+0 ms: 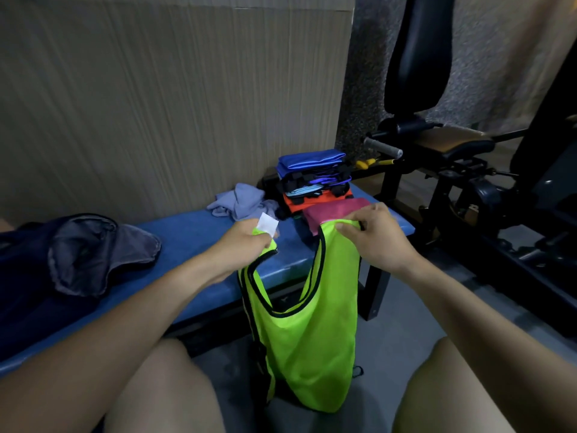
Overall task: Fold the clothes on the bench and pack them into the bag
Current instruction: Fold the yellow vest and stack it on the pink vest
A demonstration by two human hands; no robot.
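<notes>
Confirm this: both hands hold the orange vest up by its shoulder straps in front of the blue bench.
Wrong in one respect: the vest is neon green, not orange, as the head view shows. The left hand and right hand do hold it by its straps before the blue bench.

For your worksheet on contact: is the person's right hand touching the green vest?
Touching. The head view shows the right hand pinching one shoulder strap of the green vest between thumb and fingers, with the vest hanging down from that grip.

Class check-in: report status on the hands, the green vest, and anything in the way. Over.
Left hand and right hand each pinch a shoulder strap of the green vest. Vest hangs unfolded off the bench edge. Folded stack and grey garment sit behind. Over.
</notes>
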